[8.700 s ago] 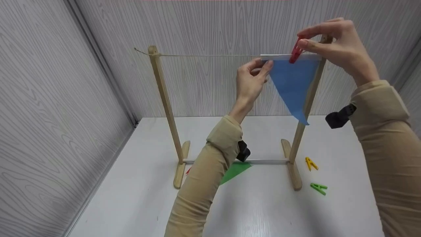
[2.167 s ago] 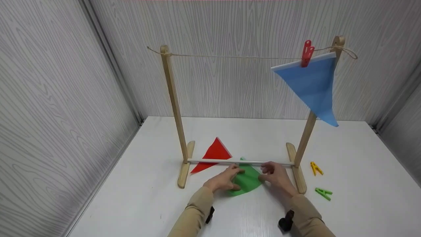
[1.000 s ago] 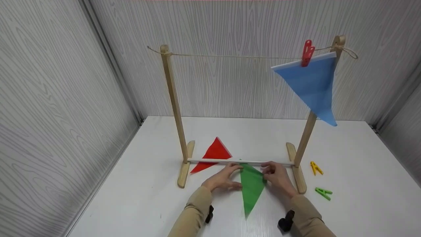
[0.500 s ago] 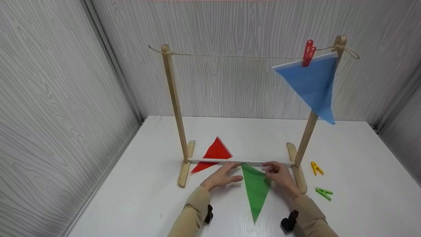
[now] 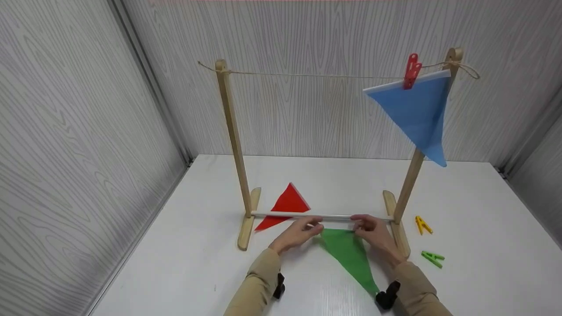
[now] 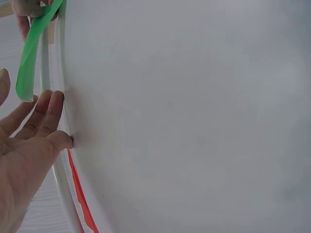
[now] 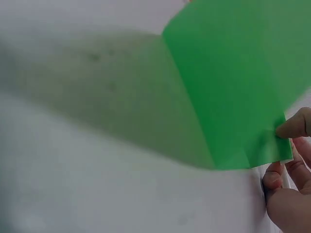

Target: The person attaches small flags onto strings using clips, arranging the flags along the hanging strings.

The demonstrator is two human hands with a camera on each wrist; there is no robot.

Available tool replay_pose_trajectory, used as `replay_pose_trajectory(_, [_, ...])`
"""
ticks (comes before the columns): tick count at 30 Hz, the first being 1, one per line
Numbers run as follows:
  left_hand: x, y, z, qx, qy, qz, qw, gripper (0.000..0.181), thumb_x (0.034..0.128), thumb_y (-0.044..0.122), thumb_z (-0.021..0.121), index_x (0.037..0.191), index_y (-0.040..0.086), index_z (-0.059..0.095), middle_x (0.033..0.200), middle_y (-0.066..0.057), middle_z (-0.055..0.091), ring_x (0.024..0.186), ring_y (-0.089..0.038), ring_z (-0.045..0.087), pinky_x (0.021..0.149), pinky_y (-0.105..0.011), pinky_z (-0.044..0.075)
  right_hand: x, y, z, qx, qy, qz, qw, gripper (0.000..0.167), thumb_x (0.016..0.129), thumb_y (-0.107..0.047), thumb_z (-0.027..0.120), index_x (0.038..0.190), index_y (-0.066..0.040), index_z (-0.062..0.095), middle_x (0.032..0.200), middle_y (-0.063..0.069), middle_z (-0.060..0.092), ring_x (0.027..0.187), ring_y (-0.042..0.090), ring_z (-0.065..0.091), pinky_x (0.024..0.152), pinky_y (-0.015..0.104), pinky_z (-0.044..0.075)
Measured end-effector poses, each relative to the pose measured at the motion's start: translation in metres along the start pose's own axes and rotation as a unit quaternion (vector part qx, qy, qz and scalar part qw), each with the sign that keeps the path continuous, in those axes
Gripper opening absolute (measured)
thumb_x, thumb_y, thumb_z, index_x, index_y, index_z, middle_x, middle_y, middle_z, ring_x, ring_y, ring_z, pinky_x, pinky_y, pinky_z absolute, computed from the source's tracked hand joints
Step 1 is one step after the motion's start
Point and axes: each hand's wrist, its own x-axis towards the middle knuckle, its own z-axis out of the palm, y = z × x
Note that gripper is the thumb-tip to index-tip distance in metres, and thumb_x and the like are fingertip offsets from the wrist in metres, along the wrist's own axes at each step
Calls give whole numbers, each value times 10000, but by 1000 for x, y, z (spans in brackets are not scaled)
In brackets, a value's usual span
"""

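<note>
My right hand (image 5: 376, 237) pinches the right top corner of the green pennant (image 5: 349, 254); the right wrist view shows thumb and fingers (image 7: 291, 187) on the edge of the green cloth (image 7: 228, 97). The pennant hangs, its tip toward the right wrist's black camera. My left hand (image 5: 293, 236) is at the pennant's left top corner, thumb and fingers partly spread. In the left wrist view the cloth's free end (image 6: 26, 82) lies close to the fingers of this hand (image 6: 29, 155), the thumb apart from it; contact is unclear.
A wooden stand (image 5: 235, 140) carries a string (image 5: 307, 75) with a blue pennant (image 5: 417, 109) clipped by a red clothespin (image 5: 411, 74). A red pennant (image 5: 290, 201) lies by the white crossbar (image 5: 336, 216). Yellow (image 5: 423, 225) and green (image 5: 433, 259) clothespins lie at the right.
The blue pennant, held earlier, hangs from its clothespin. Both hands have come down to the green pennant, which has turned and been lifted; its tip has swung right. The left thumb has moved nearer its corner.
</note>
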Motion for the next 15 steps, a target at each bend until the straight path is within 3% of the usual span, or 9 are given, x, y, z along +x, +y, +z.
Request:
replay_pose_trajectory(5, [3,0,1,-115,225,-131,9996,392,1035,326,564,1302,49,640,1214,-77,671,1137,-208,594,1044,-414,499,0,-2,2,-80,120,-12,9999,404,889,49,626,1293,51,610,1000,190,683,780,94,526,705,182,440])
replay_pose_trajectory(10, [7,3,4,-511,532,-168,9971,304,1005,268,626,1144,17,725,978,-36,674,899,-143,563,849,-279,515,1,-2,4,18,203,-113,9997,401,883,51,644,1283,34,625,1027,215,694,822,86,573,758,175,469])
replay_pose_trajectory(15, [6,6,7,-823,772,-447,9926,261,946,209,712,1109,9,752,1012,-101,759,846,-118,635,841,-294,573,1,-2,6,113,232,-197,9995,388,892,51,653,1279,35,630,1041,223,703,858,80,609,788,172,485])
